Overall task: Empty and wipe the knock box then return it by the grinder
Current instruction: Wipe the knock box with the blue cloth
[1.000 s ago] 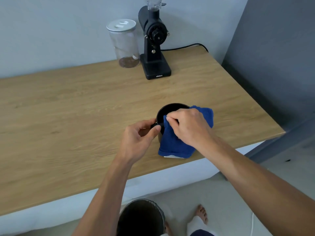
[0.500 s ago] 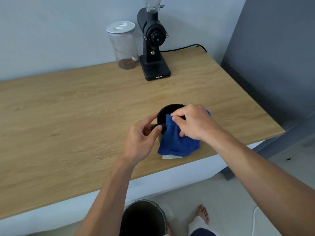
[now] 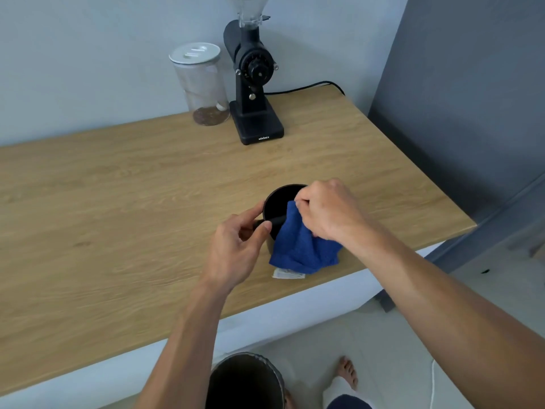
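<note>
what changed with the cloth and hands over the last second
The right hand gathered the blue cloth off the far rim and is pushing it down into the knock box, so less cloth drapes behind it. The left hand kept its grip on the bar end. Grinder, jar and bin stayed put.

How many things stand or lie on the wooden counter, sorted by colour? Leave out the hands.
Black: 2, the grinder and the knock box
Blue: 1, the cloth
Clear with a white lid: 1, the jar
Total: 4
</note>
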